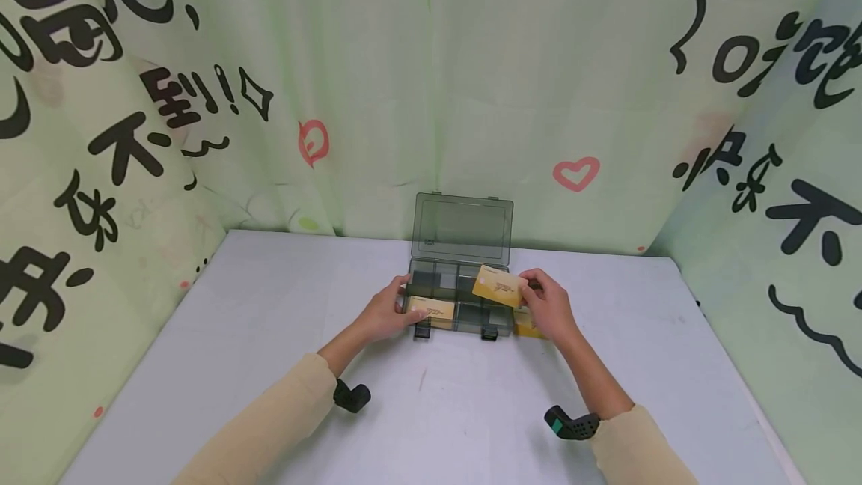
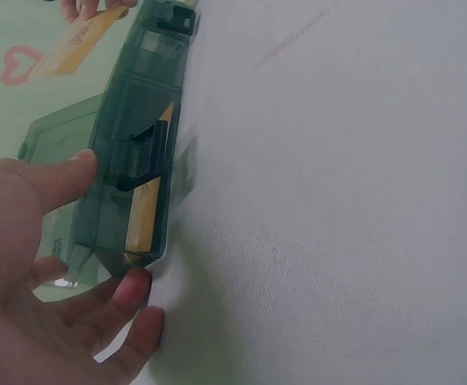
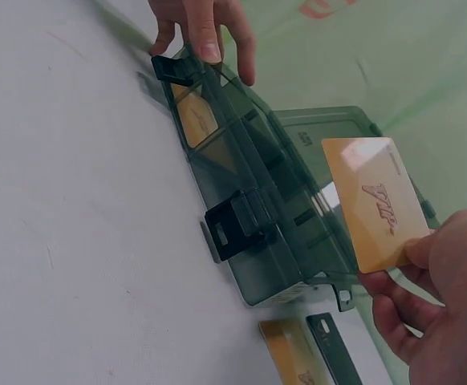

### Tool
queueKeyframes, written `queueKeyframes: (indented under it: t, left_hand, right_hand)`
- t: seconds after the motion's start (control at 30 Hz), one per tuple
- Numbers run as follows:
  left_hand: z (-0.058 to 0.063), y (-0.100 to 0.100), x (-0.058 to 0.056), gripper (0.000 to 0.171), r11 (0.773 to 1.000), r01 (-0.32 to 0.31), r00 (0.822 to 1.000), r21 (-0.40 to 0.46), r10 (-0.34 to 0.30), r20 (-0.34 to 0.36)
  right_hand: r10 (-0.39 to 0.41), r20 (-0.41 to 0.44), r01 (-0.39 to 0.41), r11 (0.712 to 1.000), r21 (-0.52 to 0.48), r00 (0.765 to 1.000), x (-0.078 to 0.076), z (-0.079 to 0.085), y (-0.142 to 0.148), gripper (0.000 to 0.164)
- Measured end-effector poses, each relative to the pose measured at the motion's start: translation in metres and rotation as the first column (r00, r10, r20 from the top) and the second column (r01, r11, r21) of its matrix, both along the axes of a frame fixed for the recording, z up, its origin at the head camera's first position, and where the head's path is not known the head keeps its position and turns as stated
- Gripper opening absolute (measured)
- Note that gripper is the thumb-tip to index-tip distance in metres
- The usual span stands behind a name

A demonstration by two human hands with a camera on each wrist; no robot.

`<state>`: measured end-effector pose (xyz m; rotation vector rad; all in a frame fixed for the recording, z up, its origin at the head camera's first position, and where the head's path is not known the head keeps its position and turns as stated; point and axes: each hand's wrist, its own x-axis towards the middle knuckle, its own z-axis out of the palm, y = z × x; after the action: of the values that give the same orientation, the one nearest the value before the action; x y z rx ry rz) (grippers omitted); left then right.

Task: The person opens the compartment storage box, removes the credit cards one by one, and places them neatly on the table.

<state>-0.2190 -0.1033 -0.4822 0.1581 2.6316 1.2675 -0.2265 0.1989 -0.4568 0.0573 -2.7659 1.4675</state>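
The desk (image 1: 458, 410) carries the clear dark box (image 3: 274, 277), its long side running left to right and its lid (image 1: 462, 227) raised at the far edge. The left hand (image 1: 387, 313) grips the box's left end, thumb over the near-left edge. The right hand (image 1: 548, 305) is at the right end, its grip pinching the held card (image 1: 496, 286) by its right end. From that grip the card reaches left, above the right-hand compartments; its long axis runs roughly left to right, the left end a little farther away. The right hand is the nearer to those compartments. A second card (image 1: 434, 311) sits in the near-left compartment, by the left thumb; a third card (image 1: 528, 324) lies just right of the box, below the right hand.
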Motion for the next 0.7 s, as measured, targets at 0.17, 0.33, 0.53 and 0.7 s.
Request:
queueKeyframes:
  t: [0.17, 0.33, 0.53, 0.7]
  left_hand:
    - [0.002, 0.000, 0.002, 0.077, 1.000, -0.003, 1.000, -0.001, 0.003, 0.002]
    - [0.003, 0.000, 0.002, 0.077, 1.000, -0.004, 1.000, 0.001, 0.004, 0.001]
    - [0.004, 0.000, 0.003, 0.077, 1.000, -0.003, 1.000, 0.004, 0.003, 0.000]
    - [0.005, 0.001, 0.003, 0.077, 1.000, -0.003, 1.000, 0.000, 0.003, -0.003]
  right_hand:
    - [0.028, -0.024, -0.028, 1.000, 0.009, 0.999, 0.001, 0.000, 0.003, 0.020]
    - [0.034, -0.045, -0.033, 0.999, 0.018, 0.998, 0.001, 0.000, 0.008, 0.021]
    - [0.018, -0.036, -0.016, 0.999, 0.046, 0.999, 0.001, 0.001, 0.013, 0.023]
    - [0.002, -0.033, 0.001, 0.996, 0.090, 0.999, 0.001, 0.001, 0.017, 0.025]
